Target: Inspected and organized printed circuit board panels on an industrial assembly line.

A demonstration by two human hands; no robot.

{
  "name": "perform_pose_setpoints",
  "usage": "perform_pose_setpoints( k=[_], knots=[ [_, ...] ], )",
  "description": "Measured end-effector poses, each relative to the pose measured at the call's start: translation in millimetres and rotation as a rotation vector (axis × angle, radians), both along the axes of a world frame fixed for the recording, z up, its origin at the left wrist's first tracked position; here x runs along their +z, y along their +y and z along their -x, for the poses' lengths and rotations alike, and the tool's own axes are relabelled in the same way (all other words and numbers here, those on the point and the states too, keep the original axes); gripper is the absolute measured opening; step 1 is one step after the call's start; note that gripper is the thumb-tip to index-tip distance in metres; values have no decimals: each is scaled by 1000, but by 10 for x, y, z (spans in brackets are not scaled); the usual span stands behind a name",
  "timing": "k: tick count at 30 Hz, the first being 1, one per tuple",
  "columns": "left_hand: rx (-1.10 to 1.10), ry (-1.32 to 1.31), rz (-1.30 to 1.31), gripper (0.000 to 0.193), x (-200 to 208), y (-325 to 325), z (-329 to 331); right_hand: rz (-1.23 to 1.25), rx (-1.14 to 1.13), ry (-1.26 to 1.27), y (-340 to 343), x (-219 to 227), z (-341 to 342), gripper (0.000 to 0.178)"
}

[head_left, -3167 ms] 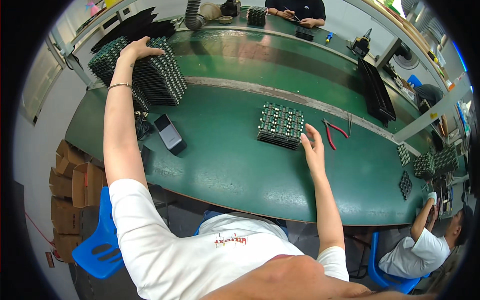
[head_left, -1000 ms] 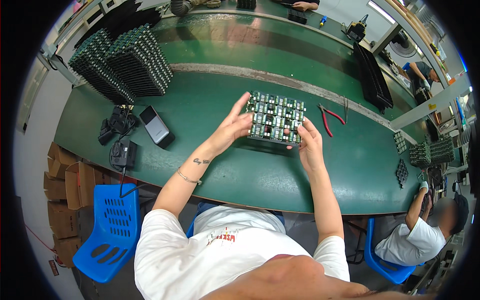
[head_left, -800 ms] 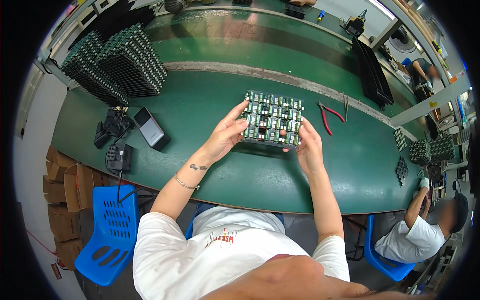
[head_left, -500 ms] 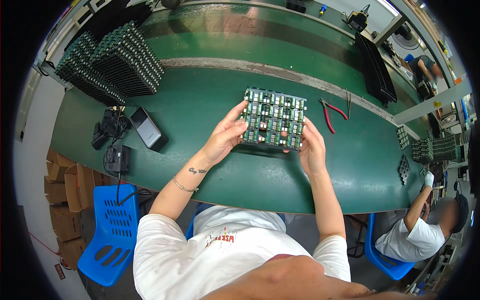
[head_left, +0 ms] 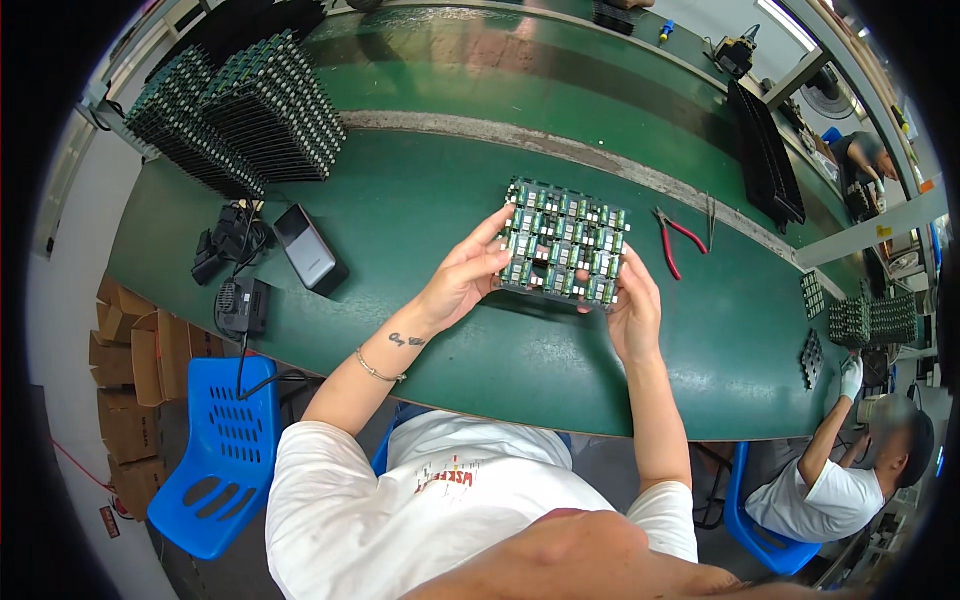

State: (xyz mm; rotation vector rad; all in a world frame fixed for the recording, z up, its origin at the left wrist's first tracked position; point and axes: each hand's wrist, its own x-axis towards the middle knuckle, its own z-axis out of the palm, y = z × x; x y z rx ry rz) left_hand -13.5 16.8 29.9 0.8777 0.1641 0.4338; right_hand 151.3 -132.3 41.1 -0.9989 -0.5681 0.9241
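Left hand (head_left: 468,280) and right hand (head_left: 632,312) grip opposite edges of 1 green rectangular circuit-board panel (head_left: 560,240); red-handled pliers (head_left: 672,240) lie just right.

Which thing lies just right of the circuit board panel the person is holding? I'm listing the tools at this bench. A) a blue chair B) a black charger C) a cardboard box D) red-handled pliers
D: the red-handled pliers lie on the green table just right of the circuit board panel, which the left hand and right hand grip at its edges.
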Motion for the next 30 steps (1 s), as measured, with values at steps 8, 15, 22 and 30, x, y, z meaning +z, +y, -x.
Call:
perform_pose_setpoints(
  k=[8,15,22,30],
  knots=[
    [34,-21,95,51,-79,74,-43,-104,120,-63,-51,-167,260,60],
    [-88,-1,227,45,-163,124,-48,-147,212,33,-121,-218,447,65],
    [-136,31,177,49,-176,117,-60,-109,132,-76,-146,-225,533,69],
    [-126,41,177,49,-186,113,-71,-103,118,-53,-94,-175,516,66]
  ],
)
